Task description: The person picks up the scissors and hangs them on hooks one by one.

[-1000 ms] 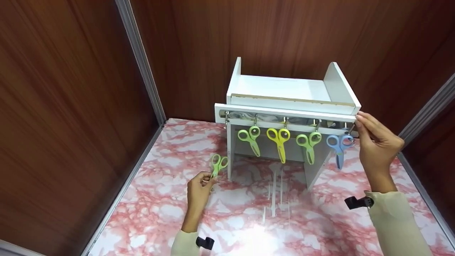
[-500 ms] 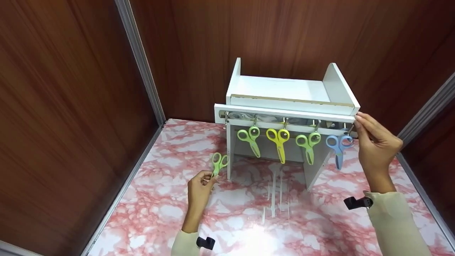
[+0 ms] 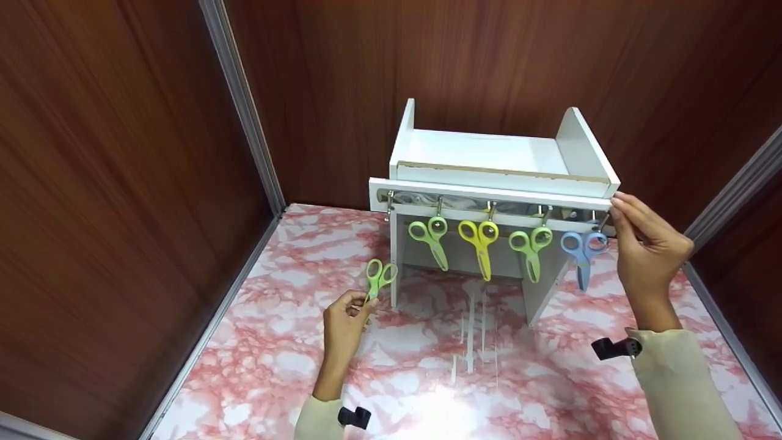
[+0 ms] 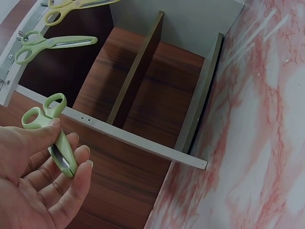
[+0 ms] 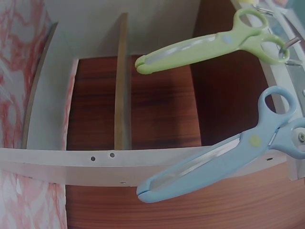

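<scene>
My left hand (image 3: pixel 345 324) pinches a pair of green scissors (image 3: pixel 380 275) by the blade part, finger loops pointing up, beside the left leg of a white shelf (image 3: pixel 489 153). In the left wrist view, the thumb presses the scissors (image 4: pixel 64 150) against the fingers. At the right end of the white hook rail (image 3: pixel 427 185), my right hand (image 3: pixel 654 250) holds the rail's end between thumb and fingers. From its hooks hang green scissors (image 3: pixel 436 250), yellow scissors (image 3: pixel 482 253), more green scissors (image 3: pixel 533 263) and blue scissors (image 3: pixel 583 266). The right wrist view shows no hand.
A metal hook (image 3: pixel 390 205) sits at the rail's left end. The shelf stands on a table with a red-and-white marbled cover (image 3: pixel 275 342). Dark wood panels (image 3: pixel 330 104) enclose the back and sides. Whitish streaks (image 3: pixel 470 330) mark the cover before the shelf.
The green scissors in my left hand have risen slightly and shifted right, closer to the shelf's left leg. My right hand stays at the rail's end.
</scene>
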Action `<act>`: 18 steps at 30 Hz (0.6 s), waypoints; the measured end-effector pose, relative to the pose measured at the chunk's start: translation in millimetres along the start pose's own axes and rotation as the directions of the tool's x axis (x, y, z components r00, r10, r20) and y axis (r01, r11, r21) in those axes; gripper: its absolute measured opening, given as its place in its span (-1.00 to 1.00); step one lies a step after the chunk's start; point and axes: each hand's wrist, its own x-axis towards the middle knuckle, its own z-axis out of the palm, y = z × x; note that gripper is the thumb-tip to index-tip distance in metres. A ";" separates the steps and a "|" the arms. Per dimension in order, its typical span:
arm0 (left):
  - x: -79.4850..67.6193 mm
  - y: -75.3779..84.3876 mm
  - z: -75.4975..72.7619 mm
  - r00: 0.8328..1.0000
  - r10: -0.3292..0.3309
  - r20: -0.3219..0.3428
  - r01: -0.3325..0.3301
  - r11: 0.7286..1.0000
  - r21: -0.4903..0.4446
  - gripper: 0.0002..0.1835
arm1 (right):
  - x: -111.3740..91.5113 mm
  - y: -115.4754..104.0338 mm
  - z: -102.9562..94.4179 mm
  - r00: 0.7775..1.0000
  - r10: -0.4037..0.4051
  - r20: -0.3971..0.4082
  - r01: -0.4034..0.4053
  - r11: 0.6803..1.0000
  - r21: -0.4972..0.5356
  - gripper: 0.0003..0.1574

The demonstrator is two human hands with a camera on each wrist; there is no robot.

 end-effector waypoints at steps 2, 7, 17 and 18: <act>-0.2 1.8 0.7 1.000 -0.008 -0.001 0.008 1.000 0.003 -0.85 | 0.2 0.0 -0.3 1.000 -0.001 0.003 0.001 1.000 -0.005 -0.83; -0.6 6.4 2.7 0.999 -0.038 0.003 0.038 0.999 0.020 -0.87 | -0.1 -0.1 -0.4 1.000 0.000 0.003 0.000 1.000 -0.012 -0.83; -2.0 11.2 3.4 1.000 -0.025 0.006 0.025 1.000 -0.005 -0.87 | -0.2 -0.9 0.1 1.000 0.001 -0.002 -0.001 1.000 -0.013 -0.83; -2.4 10.4 3.3 1.000 -0.015 0.006 0.015 1.000 -0.011 -0.87 | -0.1 -0.9 0.2 1.000 0.001 -0.001 -0.001 1.000 -0.013 -0.83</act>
